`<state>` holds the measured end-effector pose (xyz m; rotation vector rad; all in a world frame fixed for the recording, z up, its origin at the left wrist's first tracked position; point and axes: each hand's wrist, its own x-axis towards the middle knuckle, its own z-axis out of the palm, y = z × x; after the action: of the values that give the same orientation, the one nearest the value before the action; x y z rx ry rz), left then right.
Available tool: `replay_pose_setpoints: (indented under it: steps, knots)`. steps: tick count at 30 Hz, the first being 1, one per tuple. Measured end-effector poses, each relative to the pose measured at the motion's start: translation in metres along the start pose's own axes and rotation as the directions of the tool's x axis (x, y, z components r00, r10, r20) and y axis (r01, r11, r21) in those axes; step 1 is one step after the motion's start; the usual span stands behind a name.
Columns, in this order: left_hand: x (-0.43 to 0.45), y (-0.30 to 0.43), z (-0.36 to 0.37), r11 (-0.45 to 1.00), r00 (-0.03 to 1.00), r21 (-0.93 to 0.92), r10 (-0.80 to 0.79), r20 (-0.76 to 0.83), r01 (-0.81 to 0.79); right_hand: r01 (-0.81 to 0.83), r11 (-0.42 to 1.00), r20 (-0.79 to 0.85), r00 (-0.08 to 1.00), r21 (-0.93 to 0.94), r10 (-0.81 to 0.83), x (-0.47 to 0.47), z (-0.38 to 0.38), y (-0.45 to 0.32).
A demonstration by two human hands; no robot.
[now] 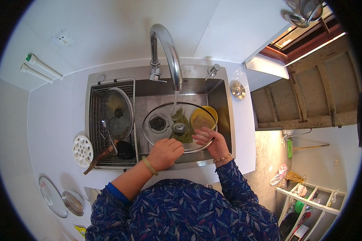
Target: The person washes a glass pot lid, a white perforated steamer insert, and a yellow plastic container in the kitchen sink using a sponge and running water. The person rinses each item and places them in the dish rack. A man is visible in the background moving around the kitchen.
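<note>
Both hands are over the basin of a stainless steel sink [218,147], at a round glass pot lid [157,141] with a dark rim and a knob in its middle. My left hand [166,153] is on the lid's near edge, its fingers bent; their tips are hidden. At the lid's right edge my right hand [212,141] has its fingers spread, the rim by its palm. Water runs from the chrome faucet [169,54] onto the lid. Through the glass show a green cloth or leaf [184,139] and part of a yellow bowl [213,112].
A wire rack [134,99] at the left holds another glass lid [117,120], a metal utensil and a dark object. A rough brown stick [99,158] crosses its near edge. Beside it lies a white perforated disc [83,151]. A round metal stopper [238,90] sits right of the sink.
</note>
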<state>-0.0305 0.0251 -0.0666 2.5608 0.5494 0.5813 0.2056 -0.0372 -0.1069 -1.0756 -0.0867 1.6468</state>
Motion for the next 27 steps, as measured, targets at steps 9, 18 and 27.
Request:
replay_pose_setpoints:
  steps: [9, 18, 27]
  knots:
    - [-0.023, -0.016, 0.017, 0.99, 0.986, -0.057, -0.118, 0.117, 0.126, 0.043, 0.999, -0.035, 0.998, 0.019, -0.042, -0.002, -0.007, 0.007]
    - [-0.05, -0.035, 0.023, 0.855, 0.844, -0.103, -0.518, -0.142, 0.507, 0.196, 0.976, -0.08, 0.976, -0.1, -0.204, -0.008, -0.014, 0.005]
    - [-0.05, -0.044, 0.009, -0.072, 0.407, -0.904, -0.876, 0.26, 0.421, 0.155, 0.979, 0.031, 0.987, 0.129, -0.16, 0.008, -0.027, 0.019]
